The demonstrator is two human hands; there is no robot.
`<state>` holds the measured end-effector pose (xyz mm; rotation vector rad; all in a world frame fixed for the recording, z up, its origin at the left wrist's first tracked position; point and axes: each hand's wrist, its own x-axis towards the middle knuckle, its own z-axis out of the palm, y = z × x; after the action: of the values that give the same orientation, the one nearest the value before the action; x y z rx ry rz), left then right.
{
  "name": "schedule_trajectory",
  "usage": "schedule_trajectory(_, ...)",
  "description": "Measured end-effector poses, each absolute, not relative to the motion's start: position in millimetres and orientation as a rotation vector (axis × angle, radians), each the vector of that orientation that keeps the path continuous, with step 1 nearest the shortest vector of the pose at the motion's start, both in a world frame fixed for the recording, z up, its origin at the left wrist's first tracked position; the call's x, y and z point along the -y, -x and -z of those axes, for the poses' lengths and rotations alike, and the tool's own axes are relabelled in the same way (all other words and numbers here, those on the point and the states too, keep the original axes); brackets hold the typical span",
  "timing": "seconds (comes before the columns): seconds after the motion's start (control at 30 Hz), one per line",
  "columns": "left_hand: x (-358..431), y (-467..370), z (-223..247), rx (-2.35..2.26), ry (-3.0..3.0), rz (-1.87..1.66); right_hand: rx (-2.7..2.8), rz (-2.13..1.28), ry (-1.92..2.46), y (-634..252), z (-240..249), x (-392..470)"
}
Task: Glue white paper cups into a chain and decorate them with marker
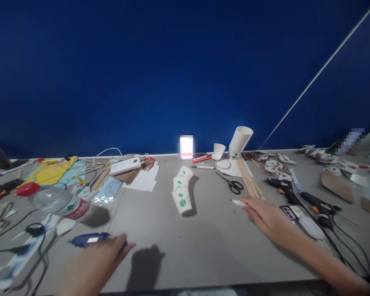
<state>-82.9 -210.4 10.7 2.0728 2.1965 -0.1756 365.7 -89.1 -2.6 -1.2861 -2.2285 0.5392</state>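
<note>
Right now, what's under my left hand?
Part of a blue glue gun. Its tapered end shows beyond the left hand, and a bit of blue shows at the far side. The hand covers the rest, so its grip can't be made out.

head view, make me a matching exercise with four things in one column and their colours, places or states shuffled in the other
Column one:
1. left hand
2. right hand
3. scissors
4. bottle cap

Column two:
a. beside the wooden sticks
b. red
c. on the blue glue gun
d. holding a blue-tipped pen

Pairs: 1-c, 2-d, 3-a, 4-b
</note>
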Motion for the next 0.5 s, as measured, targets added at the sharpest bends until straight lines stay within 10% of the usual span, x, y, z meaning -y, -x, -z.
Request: schedule_trajectory(0.5,-1,24,45,-2.225,-1.922,0.017,0.981,-1.931,0.588,-246,6,48)
